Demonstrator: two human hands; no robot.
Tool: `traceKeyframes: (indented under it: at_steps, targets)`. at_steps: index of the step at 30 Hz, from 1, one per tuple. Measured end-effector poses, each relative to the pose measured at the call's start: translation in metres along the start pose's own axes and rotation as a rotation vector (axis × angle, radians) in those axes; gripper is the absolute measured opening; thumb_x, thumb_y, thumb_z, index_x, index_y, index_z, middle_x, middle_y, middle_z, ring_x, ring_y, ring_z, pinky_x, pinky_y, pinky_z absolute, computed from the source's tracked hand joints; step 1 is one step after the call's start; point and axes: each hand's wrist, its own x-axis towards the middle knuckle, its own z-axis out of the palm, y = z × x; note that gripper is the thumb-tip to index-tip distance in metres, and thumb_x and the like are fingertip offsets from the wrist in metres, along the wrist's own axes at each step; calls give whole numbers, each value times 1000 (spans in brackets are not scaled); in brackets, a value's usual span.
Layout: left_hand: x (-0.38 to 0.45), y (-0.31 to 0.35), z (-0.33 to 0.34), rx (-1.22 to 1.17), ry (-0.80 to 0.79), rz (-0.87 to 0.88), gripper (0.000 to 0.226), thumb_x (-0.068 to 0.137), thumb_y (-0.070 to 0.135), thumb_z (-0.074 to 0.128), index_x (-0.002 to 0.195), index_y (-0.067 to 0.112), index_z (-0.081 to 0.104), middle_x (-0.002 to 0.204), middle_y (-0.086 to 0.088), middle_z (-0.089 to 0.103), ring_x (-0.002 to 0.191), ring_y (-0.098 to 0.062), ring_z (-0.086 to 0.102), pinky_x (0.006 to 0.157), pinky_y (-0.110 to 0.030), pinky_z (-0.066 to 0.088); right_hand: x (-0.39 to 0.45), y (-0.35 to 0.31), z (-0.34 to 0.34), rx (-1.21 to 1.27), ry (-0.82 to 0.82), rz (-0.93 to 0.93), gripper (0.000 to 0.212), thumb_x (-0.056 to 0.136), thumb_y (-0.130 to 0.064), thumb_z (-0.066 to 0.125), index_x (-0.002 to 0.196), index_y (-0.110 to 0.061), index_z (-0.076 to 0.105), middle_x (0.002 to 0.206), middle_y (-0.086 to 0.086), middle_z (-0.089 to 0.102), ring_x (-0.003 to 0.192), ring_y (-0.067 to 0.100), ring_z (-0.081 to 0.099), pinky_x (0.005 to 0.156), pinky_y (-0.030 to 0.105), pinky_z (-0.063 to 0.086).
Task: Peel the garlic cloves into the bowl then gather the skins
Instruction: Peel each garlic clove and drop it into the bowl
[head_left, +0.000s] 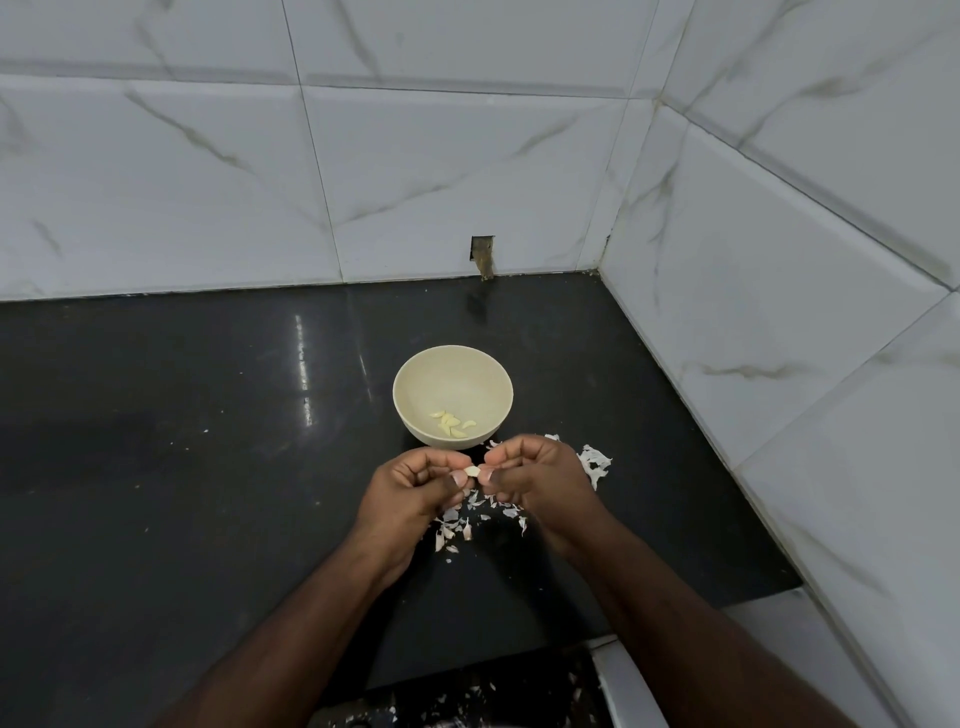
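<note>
One garlic clove (472, 471) pinched between both sets of fingertips, left hand (415, 488) and right hand (535, 475) closed tight on it, just in front of the single cream bowl (410, 384). About six peeled cloves (451, 424) sit inside. Skins (462, 519) scattered under the hands on the black counter (182, 441), too many to count.

Pale clove (472, 471) above scattered skins (470, 514)

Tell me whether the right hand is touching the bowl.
Apart. In the head view the right hand pinches the garlic clove with the left hand, nearer the camera than the bowl; dark counter shows between.
</note>
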Motion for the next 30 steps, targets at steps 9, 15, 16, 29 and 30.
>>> traceKeyframes:
  at_steps: [9, 15, 16, 29, 30]
  targets:
    - [-1, 1, 1, -69, -20, 23, 17, 86, -13, 64, 92, 2, 71, 89, -15, 73, 76, -16, 67, 71, -23, 56, 2, 1, -1, 241, -34, 251, 16, 84, 10, 66, 91, -5, 65, 72, 12, 68, 60, 16, 65, 55, 24, 50]
    - [0, 0, 2, -45, -1, -11, 17, 85, -11, 66, 93, 2, 71, 83, -13, 71, 77, -17, 67, 68, -22, 55, 2, 6, 0, 91, 14, 60, 12, 87, 5, 67, 95, -3, 68, 71, 8, 69, 68, 17, 64, 64, 26, 51]
    - [1, 0, 2, -50, 6, -17, 16, 85, -11, 66, 93, 2, 72, 83, -14, 70, 78, -18, 67, 68, -22, 55, 2, 7, 0, 65, 11, 36, 13, 88, 5, 66, 97, -3, 70, 73, 8, 68, 69, 16, 64, 65, 26, 50]
    - [6, -5, 0, -64, 108, -84, 12, 88, -6, 67, 96, 1, 71, 81, -13, 72, 78, -18, 69, 65, -19, 56, 16, 15, -29, -772, 125, -254, 21, 87, -8, 70, 98, -24, 79, 100, -20, 67, 95, -5, 62, 80, 7, 42]
    - [6, -5, 0, -61, 107, -85, 11, 87, -6, 68, 96, 1, 71, 81, -13, 72, 78, -18, 69, 65, -19, 56, 15, 13, -28, -766, 134, -273, 22, 88, -8, 69, 100, -24, 79, 101, -20, 66, 94, -7, 61, 79, 3, 40]
